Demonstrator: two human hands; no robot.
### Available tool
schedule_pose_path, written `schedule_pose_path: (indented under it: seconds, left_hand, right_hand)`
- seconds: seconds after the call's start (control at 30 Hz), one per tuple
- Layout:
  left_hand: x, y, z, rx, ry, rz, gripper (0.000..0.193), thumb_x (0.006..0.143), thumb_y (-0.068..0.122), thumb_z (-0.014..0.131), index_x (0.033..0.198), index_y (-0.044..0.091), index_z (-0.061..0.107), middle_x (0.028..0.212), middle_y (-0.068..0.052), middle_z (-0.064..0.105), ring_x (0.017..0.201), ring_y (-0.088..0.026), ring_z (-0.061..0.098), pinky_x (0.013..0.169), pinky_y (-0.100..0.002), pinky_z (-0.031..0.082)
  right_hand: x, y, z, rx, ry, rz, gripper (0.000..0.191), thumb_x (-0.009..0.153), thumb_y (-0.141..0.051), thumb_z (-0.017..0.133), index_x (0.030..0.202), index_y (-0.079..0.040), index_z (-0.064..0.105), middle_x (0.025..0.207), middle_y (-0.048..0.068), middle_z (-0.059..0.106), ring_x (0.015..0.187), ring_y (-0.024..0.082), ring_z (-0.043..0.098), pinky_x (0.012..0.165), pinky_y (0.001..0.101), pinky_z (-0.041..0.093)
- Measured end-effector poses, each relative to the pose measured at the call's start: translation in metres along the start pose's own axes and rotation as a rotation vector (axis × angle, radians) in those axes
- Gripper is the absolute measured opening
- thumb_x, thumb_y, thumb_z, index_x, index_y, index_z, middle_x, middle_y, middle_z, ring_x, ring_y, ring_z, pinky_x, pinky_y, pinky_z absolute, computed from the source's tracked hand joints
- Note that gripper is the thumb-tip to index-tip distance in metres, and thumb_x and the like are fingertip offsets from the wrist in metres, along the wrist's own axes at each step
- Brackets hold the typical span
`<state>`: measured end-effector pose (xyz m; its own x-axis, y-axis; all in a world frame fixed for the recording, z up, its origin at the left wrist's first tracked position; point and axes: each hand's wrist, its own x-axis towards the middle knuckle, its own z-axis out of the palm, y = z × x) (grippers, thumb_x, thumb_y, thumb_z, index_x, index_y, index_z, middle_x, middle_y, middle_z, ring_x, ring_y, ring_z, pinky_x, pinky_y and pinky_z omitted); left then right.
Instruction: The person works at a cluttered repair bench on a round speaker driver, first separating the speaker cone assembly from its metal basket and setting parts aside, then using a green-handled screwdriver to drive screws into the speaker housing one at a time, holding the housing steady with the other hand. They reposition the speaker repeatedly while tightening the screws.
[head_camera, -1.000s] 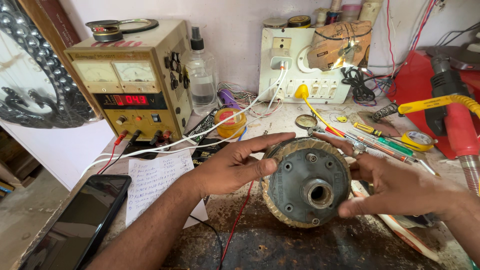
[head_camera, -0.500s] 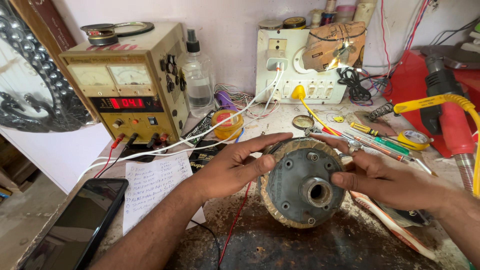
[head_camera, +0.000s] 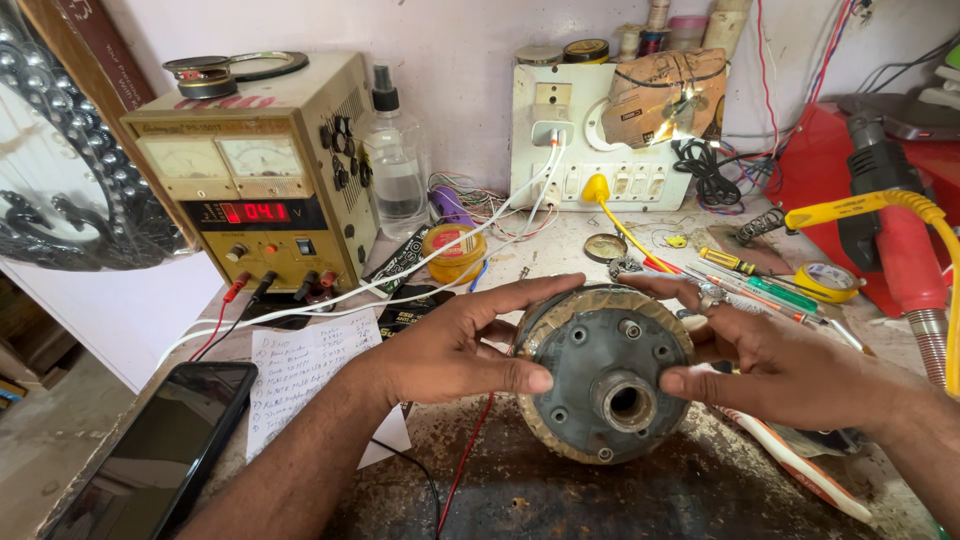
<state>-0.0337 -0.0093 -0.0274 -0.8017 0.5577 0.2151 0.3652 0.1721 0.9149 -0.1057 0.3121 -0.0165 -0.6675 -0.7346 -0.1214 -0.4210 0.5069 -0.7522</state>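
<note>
We hold the round motor (head_camera: 608, 372) upright on its edge at lower centre of the frame, resting on the stained desk (head_camera: 700, 500). Our left hand (head_camera: 455, 345) grips its left rim, fingers (head_camera: 515, 377) clamped against the grey face; our right hand (head_camera: 790, 365) grips the right rim the same way. To turn it well, we judge both grips should stay even, keeping the red wire (head_camera: 465, 470) below from snagging.

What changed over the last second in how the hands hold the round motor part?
Little changed. The right hand slid slightly up the motor stator, its thumb now beside the centre bore. The left hand kept its grip on the left rim. The bench power supply and phone stayed put.
</note>
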Motion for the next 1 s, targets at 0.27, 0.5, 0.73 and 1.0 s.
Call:
schedule_pose_path:
  seconds: [0.27,0.5,0.73,1.0]
  left_hand:
    - [0.002,-0.001,-0.001,0.042,0.012,0.019,0.081,0.089,0.038,0.076,0.161,0.023,0.041,0.16,-0.006,0.052,0.139,-0.02,0.056,0.112,-0.043,0.051]
    - [0.002,0.004,0.003,-0.018,0.045,-0.025,0.081,0.084,0.035,0.079,0.157,0.022,0.046,0.157,-0.004,0.053,0.125,-0.02,0.062,0.102,-0.038,0.057]
    - [0.002,0.004,0.003,-0.015,0.042,-0.003,0.079,0.086,0.034,0.079,0.157,0.02,0.047,0.157,-0.004,0.053,0.127,-0.02,0.062,0.104,-0.038,0.056]
    - [0.003,-0.001,0.0,-0.031,0.031,0.02,0.08,0.088,0.033,0.078,0.159,0.019,0.044,0.157,-0.006,0.053,0.131,-0.019,0.06,0.108,-0.037,0.053]
  right_hand:
    - [0.002,0.005,0.001,0.03,-0.033,-0.166,0.093,0.096,-0.032,0.072,0.17,-0.024,0.017,0.151,0.01,0.051,0.127,0.02,0.06,0.098,0.0388,0.055]
    - [0.002,0.01,0.001,0.07,-0.054,-0.204,0.095,0.096,-0.029,0.073,0.17,-0.022,0.016,0.154,0.01,0.047,0.13,0.022,0.061,0.102,0.0407,0.053]
    - [0.002,0.008,0.001,0.097,-0.071,-0.187,0.097,0.094,-0.029,0.076,0.167,-0.022,0.013,0.159,0.01,0.039,0.134,0.024,0.056,0.109,0.0429,0.047]
    - [-0.003,-0.011,0.015,-0.296,0.107,-0.578,0.118,0.076,-0.034,0.095,0.168,-0.017,0.022,0.171,0.019,0.027,0.152,0.036,0.028,0.118,0.0518,0.026]
